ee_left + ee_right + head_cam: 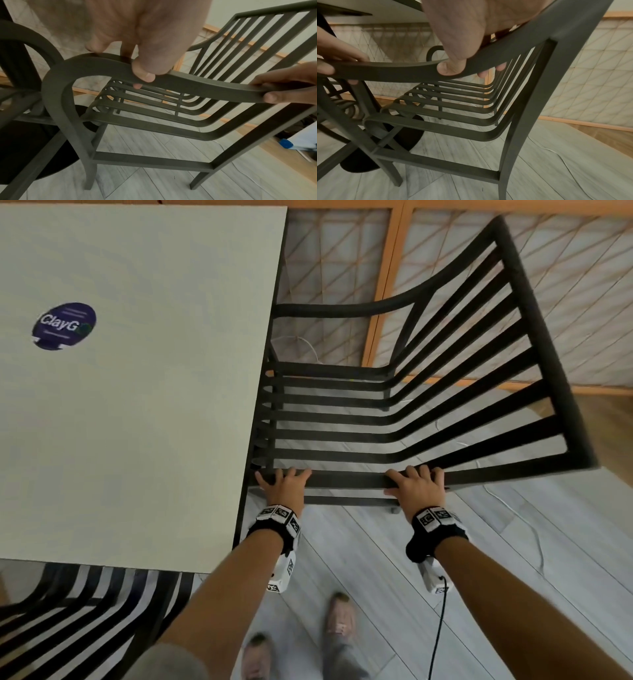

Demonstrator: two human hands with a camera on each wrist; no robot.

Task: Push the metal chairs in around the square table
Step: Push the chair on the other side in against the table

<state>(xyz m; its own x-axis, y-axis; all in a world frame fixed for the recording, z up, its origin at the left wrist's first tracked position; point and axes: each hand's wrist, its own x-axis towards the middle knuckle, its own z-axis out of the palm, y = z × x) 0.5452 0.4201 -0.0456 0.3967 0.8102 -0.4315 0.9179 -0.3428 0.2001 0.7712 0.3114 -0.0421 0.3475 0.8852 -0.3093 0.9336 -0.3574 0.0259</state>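
Black metal chair (394,419) at right edge of square table (144,392), seat front tucked just under tabletop, backrest away from table. Both hands on near armrest (346,480): left hand (284,486) at its front end beside table edge, right hand (416,486) at rear end next to backrest. Each hand wrapped round armrest, fingers over top, thumb (145,75) on near face. Round purple sticker (64,325) on tabletop reads "ClayG", rest illegible. Forearms extended forward, palms down, marker-tagged wristbands (279,517) on wrists. Second slatted chair (68,611) at near table edge.
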